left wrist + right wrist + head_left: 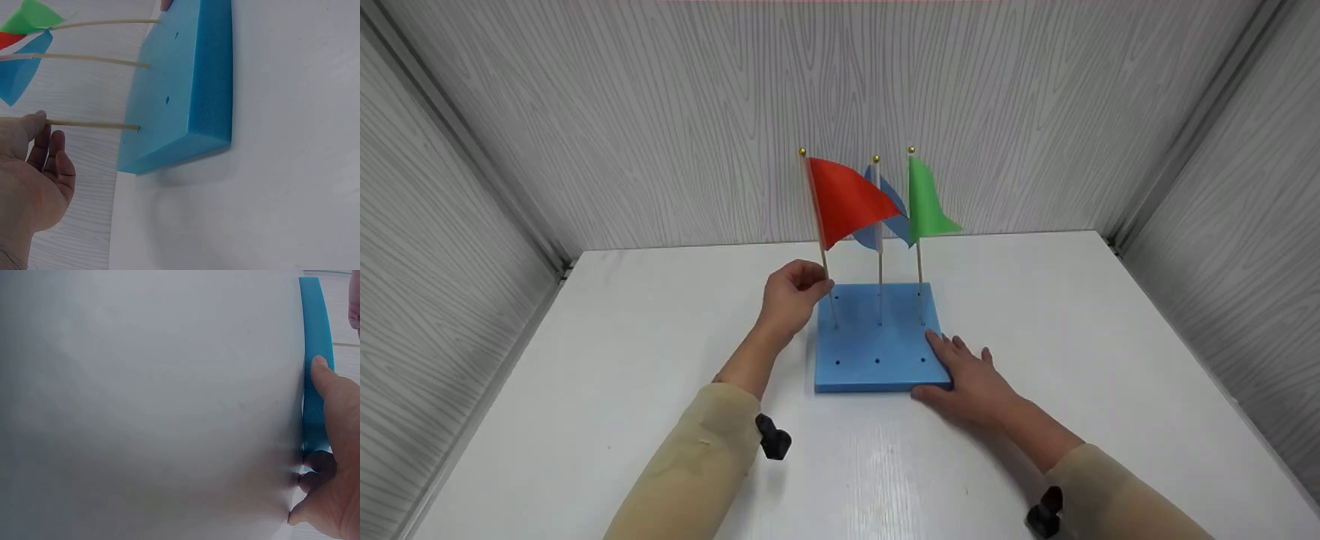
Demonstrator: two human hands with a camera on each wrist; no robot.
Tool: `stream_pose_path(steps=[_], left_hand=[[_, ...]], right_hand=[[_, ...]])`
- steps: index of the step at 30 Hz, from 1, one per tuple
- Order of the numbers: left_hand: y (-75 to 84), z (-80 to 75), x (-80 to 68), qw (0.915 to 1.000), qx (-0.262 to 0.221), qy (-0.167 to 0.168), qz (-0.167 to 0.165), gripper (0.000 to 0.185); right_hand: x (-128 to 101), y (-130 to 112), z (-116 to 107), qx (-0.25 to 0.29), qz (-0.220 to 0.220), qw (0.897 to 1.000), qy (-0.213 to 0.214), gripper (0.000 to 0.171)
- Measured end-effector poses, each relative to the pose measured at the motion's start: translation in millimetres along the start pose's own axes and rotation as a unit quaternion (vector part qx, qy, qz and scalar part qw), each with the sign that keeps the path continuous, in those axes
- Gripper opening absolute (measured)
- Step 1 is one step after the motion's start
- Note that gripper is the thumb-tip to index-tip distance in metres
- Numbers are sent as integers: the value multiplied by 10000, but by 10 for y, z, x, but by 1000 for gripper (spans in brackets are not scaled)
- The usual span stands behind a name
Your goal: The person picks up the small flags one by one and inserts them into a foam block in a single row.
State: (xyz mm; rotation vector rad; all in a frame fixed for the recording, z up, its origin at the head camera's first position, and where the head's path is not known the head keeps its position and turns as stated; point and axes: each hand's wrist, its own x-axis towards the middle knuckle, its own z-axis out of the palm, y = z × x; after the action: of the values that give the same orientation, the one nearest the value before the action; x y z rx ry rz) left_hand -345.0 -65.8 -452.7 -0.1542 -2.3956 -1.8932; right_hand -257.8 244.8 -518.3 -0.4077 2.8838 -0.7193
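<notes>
On the white table [660, 420], my left hand [791, 296] pinches the stick of the red flag [844, 199], which stands in the blue foam block [877, 345]. My right hand [971, 379] lies flat, pressing its corner. If I tilt the stick, it may bend or tear the foam.

The right hand [332, 455] is resting at the blue foam block [316, 354], its thumb lying straight against the block's edge and its other fingers touching the block lower down. The white bench [146, 405] is spreading beside the hand.
</notes>
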Motion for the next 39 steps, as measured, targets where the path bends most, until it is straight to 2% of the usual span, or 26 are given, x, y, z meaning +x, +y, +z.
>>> stream_pose_path(steps=[9,18,27,35,39], left_hand=[[-4,29,10,10000,-14,71,-46,15],[16,28,-8,9997,219,-56,-26,15],[-68,69,-51,9985,493,-189,-113,15],[-98,85,-44,9987,477,-103,-125,16],[-105,60,-54,9983,529,-100,-243,18]], right_hand=[[-14,7,3,41,-9,10000,13,101],[-15,27,-3,21,-12,10000,-1,101],[10,36,-2,2,4,10000,-35,102],[41,25,5,-33,-19,10000,-51,102],[59,8,14,-29,-37,10000,-76,102]])
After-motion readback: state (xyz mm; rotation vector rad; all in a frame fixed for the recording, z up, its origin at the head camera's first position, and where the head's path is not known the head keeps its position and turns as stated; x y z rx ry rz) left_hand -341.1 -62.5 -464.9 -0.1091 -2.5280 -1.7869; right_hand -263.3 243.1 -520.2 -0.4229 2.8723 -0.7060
